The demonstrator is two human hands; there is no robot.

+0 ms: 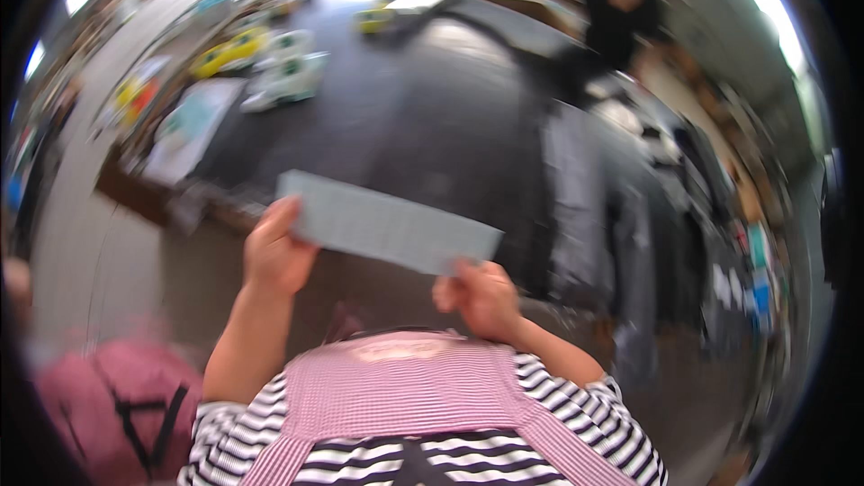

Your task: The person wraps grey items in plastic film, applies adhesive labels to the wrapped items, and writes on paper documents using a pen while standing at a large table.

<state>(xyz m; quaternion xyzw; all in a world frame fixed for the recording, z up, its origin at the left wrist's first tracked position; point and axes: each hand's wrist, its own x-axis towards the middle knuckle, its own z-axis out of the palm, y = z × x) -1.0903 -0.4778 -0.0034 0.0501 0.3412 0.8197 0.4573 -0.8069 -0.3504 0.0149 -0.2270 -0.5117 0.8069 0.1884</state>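
Observation:
A long, flat, pale blue-grey strip (pixel 396 225), like stiff paper or folded cloth, stretches between my two hands in front of my chest. My left hand (pixel 281 247) is closed on its left end, thumb uppermost. The lower right corner is pinched by my right hand (pixel 479 295), fingers curled. The strip tilts down toward the right and hangs above the near edge of a dark table. Motion blur hides its surface detail.
The dark table (pixel 387 117) spreads ahead. White and yellow packages (pixel 286 67) lie at its far left, dark folded garments (pixel 576 198) along its right. Across it stands a person (pixel 616 9) in black. A pink bag (pixel 126 405) is at my lower left.

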